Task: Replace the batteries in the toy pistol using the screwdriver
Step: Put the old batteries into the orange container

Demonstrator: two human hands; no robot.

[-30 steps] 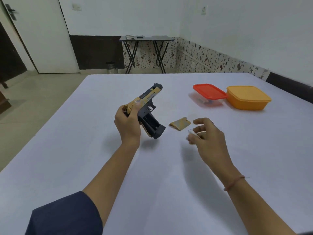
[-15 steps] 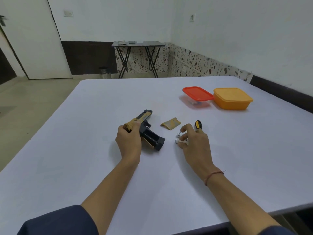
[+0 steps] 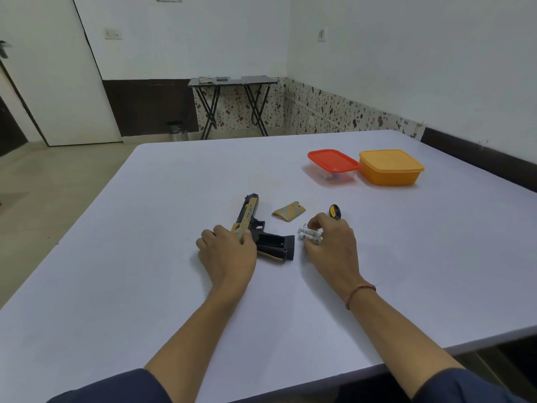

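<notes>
The tan and black toy pistol lies flat on the white table, its grip compartment open and facing up. My left hand rests over the rear of the pistol and holds it down. The tan battery cover lies loose just beyond the grip. My right hand is curled over white batteries on the table, fingertips pinching them. The yellow and black screwdriver handle pokes out behind my right hand; its shaft is hidden.
A clear box with a red lid and an orange lidded box stand at the far right of the table. A black folding table stands against the back wall. The near table edge runs below my forearms.
My left hand lowered the pistol from the air to lie flat on the table. My right hand came down onto the batteries beside the screwdriver.
</notes>
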